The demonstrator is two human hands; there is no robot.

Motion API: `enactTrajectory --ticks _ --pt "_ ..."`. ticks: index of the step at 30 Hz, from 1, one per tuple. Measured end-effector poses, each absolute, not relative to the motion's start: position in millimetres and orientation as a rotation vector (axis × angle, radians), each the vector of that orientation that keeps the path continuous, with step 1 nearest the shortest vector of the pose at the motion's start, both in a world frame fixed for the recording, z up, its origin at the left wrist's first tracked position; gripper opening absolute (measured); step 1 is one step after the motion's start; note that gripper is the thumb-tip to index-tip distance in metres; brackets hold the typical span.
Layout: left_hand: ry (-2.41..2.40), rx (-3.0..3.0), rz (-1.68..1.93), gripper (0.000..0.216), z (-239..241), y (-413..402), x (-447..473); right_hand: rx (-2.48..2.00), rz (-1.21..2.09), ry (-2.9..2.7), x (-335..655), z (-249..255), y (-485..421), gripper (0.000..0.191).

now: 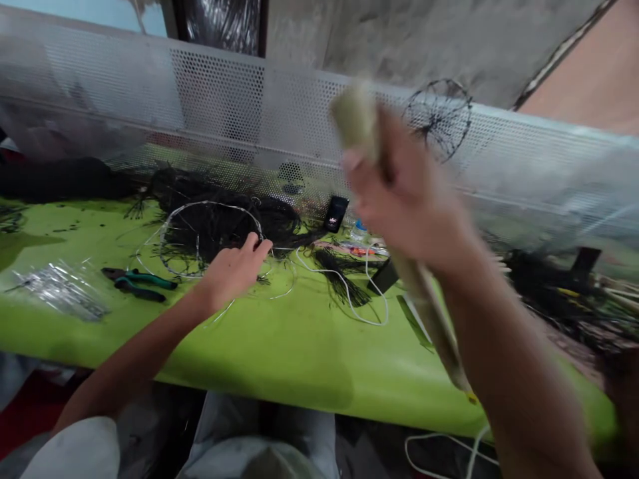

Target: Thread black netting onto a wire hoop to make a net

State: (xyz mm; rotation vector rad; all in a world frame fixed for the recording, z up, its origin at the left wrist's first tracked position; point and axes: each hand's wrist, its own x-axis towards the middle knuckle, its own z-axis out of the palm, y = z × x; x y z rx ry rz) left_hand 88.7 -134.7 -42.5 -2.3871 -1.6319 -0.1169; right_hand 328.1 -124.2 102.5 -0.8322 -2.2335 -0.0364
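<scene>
My right hand (pixel 407 199) is raised above the green table (pixel 279 346), its fingers wrapped round a long pale greenish stick-like bundle (pixel 429 313) that runs from above the hand down toward the table's near edge. The hand and bundle are smeared by motion. My left hand (pixel 234 269) rests on the table at the edge of a wire ring (pixel 172 226) lying over a heap of black thread-like material (pixel 219 213). Its fingers curl down onto the wire and threads; what they pinch is too small to name.
Green-handled pliers (pixel 137 281) and a pile of shiny metal pieces (pixel 60 289) lie at the left. A dark phone-like object (pixel 336 213), a white cord (pixel 359 309) and more black material (pixel 554 286) sit further right. A perforated metal screen (pixel 224 113) backs the table.
</scene>
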Motion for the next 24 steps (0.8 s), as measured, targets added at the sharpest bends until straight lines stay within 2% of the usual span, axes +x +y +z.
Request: enactTrajectory --ticks 3,6,9,15,17,24 --pt "-1.677 -2.344 -0.079 0.042 -49.1 -133.8 77.8 -1.073 0.127 -2.461 315.6 23.6 -125.7 0.056" --pt "-1.736 -2.265 -0.062 0.041 -54.9 -134.9 64.4 -1.353 0.078 -2.605 312.2 -50.2 -116.5 0.053" --pt "-1.807 -2.083 -0.09 0.04 -51.2 -140.6 50.3 -1.417 0.075 -2.65 311.9 -96.2 -111.7 0.052" --pt "-1.768 -1.941 -0.04 0.046 -49.6 -147.6 58.3 -1.413 0.083 -2.781 302.1 -138.4 -110.6 0.056" --pt "-1.726 -2.04 0.027 0.04 -65.5 -143.4 73.0 -1.365 0.077 -2.843 303.1 -150.0 -110.1 0.055" --pt "-1.636 -2.385 0.195 0.04 -126.3 -116.3 101.1 -1.306 0.068 -2.919 347.0 -162.6 -111.1 0.045"
